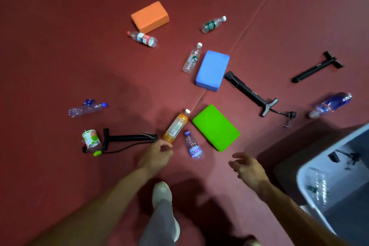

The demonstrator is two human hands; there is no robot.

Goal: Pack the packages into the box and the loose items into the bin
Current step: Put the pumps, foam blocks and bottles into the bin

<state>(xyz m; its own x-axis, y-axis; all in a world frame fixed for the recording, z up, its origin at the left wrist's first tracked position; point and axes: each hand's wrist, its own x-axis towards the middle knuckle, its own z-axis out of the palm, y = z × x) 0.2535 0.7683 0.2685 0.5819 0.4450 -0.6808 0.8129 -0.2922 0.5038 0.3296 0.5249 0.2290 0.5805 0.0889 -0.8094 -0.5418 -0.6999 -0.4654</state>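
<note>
a white shoe [162,192] and grey trouser leg sit lowest in view, below and left of the green block [216,127], with both bare forearms reaching up past them. the left hand [157,156] is left of the green block, its fingers curled at the base of the orange juice bottle [175,126]; whether it actually pinches the bottle cannot be told. that bottle lies just beside the block's left edge, cap pointing up. the right hand [246,168] hovers just below the block, fingers loosely spread and holding nothing.

a small purple-capped bottle [192,146] lies between the juice bottle and the green block. farther left of the block are a black pump [129,138], a green-capped bottle [91,142] and a crushed blue-capped bottle [86,108]. above the block sits a blue block [212,70] with a clear bottle [192,59] beside it, and well above that an orange block [150,17]. right of the green block lies a second pump [249,94]. the grey bin [339,177] stands to the block's lower right, with a clear bottle inside.
</note>
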